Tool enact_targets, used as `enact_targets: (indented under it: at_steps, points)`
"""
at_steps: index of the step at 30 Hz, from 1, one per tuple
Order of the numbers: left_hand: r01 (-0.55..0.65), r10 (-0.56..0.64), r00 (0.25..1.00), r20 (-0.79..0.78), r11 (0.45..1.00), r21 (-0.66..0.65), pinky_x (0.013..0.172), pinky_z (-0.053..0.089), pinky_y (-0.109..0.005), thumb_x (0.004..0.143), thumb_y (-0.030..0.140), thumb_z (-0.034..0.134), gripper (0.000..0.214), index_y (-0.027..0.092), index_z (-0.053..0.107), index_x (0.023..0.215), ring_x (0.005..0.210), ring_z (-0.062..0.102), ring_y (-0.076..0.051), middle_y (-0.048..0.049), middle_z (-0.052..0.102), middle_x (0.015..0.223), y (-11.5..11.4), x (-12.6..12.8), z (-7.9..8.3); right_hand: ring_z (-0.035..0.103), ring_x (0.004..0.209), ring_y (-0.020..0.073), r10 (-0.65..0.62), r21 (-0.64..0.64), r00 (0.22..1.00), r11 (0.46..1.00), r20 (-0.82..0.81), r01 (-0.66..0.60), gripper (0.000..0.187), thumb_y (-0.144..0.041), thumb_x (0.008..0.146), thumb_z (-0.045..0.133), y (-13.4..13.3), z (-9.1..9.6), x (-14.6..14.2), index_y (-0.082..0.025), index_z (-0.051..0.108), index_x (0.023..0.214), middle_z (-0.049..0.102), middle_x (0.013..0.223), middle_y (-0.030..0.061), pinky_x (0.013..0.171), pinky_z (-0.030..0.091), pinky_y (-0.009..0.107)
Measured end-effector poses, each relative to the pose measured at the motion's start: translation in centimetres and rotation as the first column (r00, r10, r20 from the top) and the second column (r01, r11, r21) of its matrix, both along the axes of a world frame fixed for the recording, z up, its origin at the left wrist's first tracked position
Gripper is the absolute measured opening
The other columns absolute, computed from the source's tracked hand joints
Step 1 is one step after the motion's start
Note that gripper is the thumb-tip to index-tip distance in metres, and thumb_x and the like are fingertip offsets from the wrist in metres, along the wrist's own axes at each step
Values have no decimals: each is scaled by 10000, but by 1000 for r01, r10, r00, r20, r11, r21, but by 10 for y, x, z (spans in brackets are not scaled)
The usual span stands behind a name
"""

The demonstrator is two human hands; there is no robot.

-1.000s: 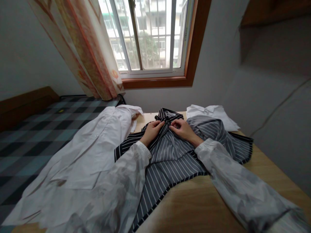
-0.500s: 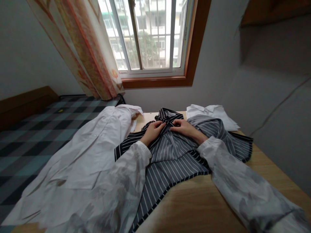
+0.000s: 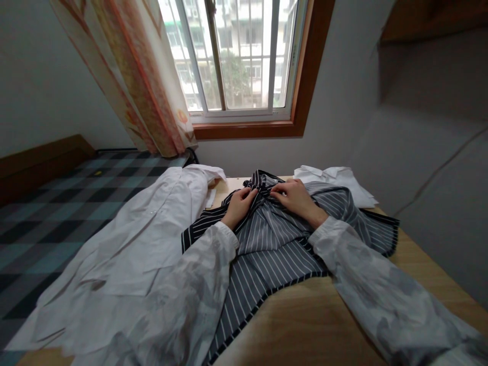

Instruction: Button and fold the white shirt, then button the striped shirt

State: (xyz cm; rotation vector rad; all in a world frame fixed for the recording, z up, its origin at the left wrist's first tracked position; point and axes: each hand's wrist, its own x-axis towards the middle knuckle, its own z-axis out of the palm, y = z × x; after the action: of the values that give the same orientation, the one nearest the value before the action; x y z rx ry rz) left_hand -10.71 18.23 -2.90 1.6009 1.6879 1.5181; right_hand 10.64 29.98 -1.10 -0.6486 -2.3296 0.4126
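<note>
A dark shirt with thin white stripes (image 3: 274,249) lies spread on a wooden table (image 3: 305,325), its collar toward the window. My left hand (image 3: 241,206) pinches the fabric just below the collar on the left side. My right hand (image 3: 295,195) grips the fabric at the collar on the right side, fingers curled. Both hands almost meet at the collar's middle. Pale crumpled sleeves cover my forearms.
A white shirt (image 3: 145,239) lies spread over the table's left edge and onto a bed with a dark checked cover (image 3: 46,213). A folded white garment (image 3: 335,178) sits at the far right of the table. Beyond are a window (image 3: 236,56), a curtain (image 3: 141,76) and grey walls.
My right hand has moved a little up and away along the collar. My left hand has hardly moved. The view has shifted slightly.
</note>
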Motion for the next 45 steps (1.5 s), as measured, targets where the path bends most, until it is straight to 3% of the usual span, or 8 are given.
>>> enact_targets:
  at_steps: [6, 9, 14, 18, 22, 29, 35, 45]
  points:
    - [73, -74, 994, 79, 997, 8, 673, 333, -314, 972, 679, 700, 568, 233, 468, 707, 710, 410, -158, 34, 435, 696, -3, 8, 2, 718, 1097, 307, 40, -67, 966, 996, -254, -59, 228, -417, 1050, 717, -7, 1, -6, -254, 811, 921, 838, 1087, 103, 1047, 510, 477]
    - [93, -93, 990, 102, 996, 2, 667, 343, -308, 959, 707, 704, 565, 226, 514, 732, 714, 426, -157, 30, 464, 710, -2, 9, 1, 707, 907, 274, -17, -184, 953, 982, -304, -41, 314, -524, 1027, 727, -12, -6, -12, -243, 766, 892, 797, 930, 84, 878, 542, 423]
    - [116, -115, 990, 83, 993, -12, 649, 326, -306, 945, 711, 712, 559, 215, 556, 740, 686, 418, -148, 36, 464, 694, -1, 8, 0, 641, 672, 222, -98, -494, 910, 861, -402, -125, 423, -663, 950, 742, -12, -28, -25, -240, 729, 943, 713, 723, 23, 652, 490, 353]
    - [124, -123, 991, 45, 992, -22, 646, 310, -308, 960, 677, 711, 559, 219, 514, 705, 673, 408, -145, 37, 446, 677, -1, 8, -2, 721, 760, 218, -52, -593, 869, 750, -493, -292, 462, -612, 846, 835, -10, -37, -30, -235, 751, 1099, 782, 839, 24, 732, 570, 349]
    - [114, -113, 993, 38, 993, -23, 637, 300, -309, 952, 690, 704, 567, 221, 508, 701, 662, 401, -141, 40, 441, 671, -1, 8, -2, 771, 847, 219, -18, -613, 855, 705, -518, -357, 459, -494, 799, 879, -10, -40, -31, -226, 764, 1154, 819, 916, 41, 824, 625, 367]
    - [120, -118, 991, 61, 992, -35, 636, 314, -307, 938, 706, 710, 557, 214, 554, 729, 669, 419, -143, 33, 489, 688, 0, 9, -2, 784, 964, 234, -23, -617, 847, 696, -530, -367, 469, -510, 742, 907, -6, -48, -30, -235, 779, 1100, 827, 1026, 70, 951, 641, 415]
    - [111, -109, 992, 56, 994, -25, 630, 312, -305, 937, 686, 724, 547, 215, 551, 718, 660, 402, -141, 40, 459, 674, -1, 9, -3, 759, 869, 240, -79, -646, 883, 712, -463, -276, 439, -577, 731, 915, -5, -51, -31, -220, 793, 955, 826, 941, 69, 869, 623, 406]
    - [83, -83, 996, -5, 996, -30, 654, 352, -298, 928, 646, 734, 509, 206, 587, 718, 678, 463, -148, 20, 557, 689, -1, 8, -4, 682, 864, 242, -8, -364, 911, 918, -413, -157, 268, -477, 931, 758, -27, -44, -27, -223, 791, 1012, 782, 955, 65, 821, 564, 386]
